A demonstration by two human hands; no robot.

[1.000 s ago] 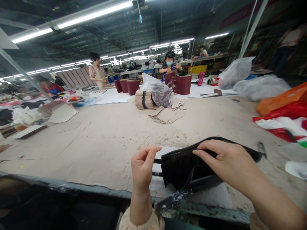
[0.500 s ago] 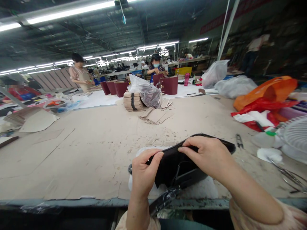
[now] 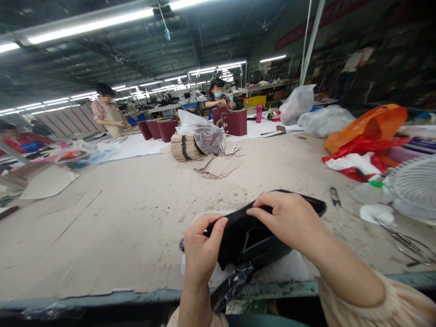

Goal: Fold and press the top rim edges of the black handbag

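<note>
A black bag (image 3: 264,251) lies tilted near the table's front edge, its mouth facing me and an inner pocket showing. My left hand (image 3: 203,245) pinches the upper rim near the left end, thumb against fingers. Further right along the same rim, my right hand (image 3: 284,211) is closed in a pinch too. A strap wrapped in clear plastic (image 3: 235,284) hangs from the bag over the table edge. Under the bag is a white sheet (image 3: 293,268). My fingers hide part of the rim.
Thread snips (image 3: 335,196), scissors (image 3: 405,240), a green-capped bottle (image 3: 371,191) and a white fan (image 3: 413,188) lie to the right. Ahead are a bundle of card pieces (image 3: 185,148), loose cards (image 3: 216,167) and maroon bags (image 3: 235,122). Co-workers (image 3: 108,111) stand beyond.
The whole view has shifted slightly, with things appearing a little further left. Both hands keep their pinch on the bag's rim, which has hardly moved.
</note>
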